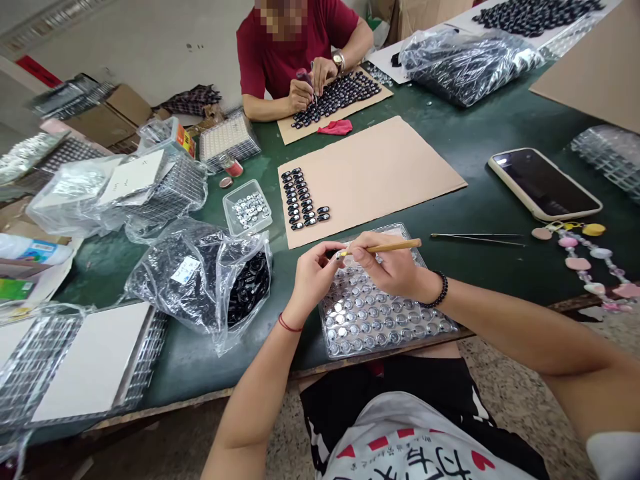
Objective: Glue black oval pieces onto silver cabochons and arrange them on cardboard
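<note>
My right hand point(387, 267) pinches a thin wooden stick point(395, 247) that points left, its tip at my left fingers. My left hand point(313, 277) is curled, fingertips pressed together on a tiny piece I cannot make out. Both hands hover over a clear plastic blister tray point(373, 320) filled with small shiny round pieces, at the table's near edge. Beyond the tray, a tan cardboard sheet point(380, 167) carries rows of small dark oval pieces point(301, 200) at its left end.
A bag of dark pieces point(210, 277) lies left of the tray, a small clear box of silver bits point(247, 208) behind it. Tweezers point(477, 238), a phone point(543, 183) and a bead strap point(583, 257) lie right. Across the table a person in red point(295, 47) works on another cardboard.
</note>
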`<action>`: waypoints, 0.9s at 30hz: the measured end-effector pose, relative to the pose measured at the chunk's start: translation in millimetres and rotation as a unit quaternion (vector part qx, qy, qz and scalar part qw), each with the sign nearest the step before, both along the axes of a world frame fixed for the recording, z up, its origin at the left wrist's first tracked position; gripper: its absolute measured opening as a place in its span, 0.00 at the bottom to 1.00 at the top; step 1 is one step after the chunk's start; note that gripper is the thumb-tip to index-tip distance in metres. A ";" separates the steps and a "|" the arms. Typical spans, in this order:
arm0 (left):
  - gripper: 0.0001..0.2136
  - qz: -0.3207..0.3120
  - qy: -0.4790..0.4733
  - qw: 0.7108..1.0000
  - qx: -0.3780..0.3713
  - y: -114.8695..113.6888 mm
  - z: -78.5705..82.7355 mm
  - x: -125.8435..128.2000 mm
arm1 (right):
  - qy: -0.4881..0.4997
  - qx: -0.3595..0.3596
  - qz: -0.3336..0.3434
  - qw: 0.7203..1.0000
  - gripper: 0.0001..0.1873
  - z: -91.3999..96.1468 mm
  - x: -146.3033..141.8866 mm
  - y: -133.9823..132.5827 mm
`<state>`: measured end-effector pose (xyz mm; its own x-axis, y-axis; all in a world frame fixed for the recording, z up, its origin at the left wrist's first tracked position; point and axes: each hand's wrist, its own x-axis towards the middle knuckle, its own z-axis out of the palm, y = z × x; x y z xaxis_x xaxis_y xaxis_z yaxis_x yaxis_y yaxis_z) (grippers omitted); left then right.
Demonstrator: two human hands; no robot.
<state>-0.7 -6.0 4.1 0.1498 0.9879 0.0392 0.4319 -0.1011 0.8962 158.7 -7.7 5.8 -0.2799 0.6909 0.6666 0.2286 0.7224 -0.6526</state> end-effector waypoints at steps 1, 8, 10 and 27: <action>0.09 -0.005 -0.008 1.000 -0.005 -0.1 -0.4 0.2 | 0.001 -0.005 0.000 1.000 0.08 0.6 0.2 -0.2; 0.13 -0.003 -0.023 0.999 -0.026 -0.1 1.4 0.6 | -0.019 -0.022 -0.040 0.999 0.09 0.7 0.4 1.5; 0.15 -0.009 -0.030 0.999 -0.036 -0.7 3.6 0.3 | -0.027 -0.021 -0.054 0.998 0.09 -0.8 0.2 2.4; 0.14 -0.010 -0.036 0.999 -0.027 -0.9 5.1 0.5 | -0.088 0.006 -0.068 0.994 0.09 -3.4 -0.3 2.5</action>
<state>-0.2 -6.9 9.1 0.1690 0.9856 -0.0027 0.3648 -0.0600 0.9292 158.4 -5.2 2.4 -0.2968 0.7230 0.6238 0.4347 0.6839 -0.5859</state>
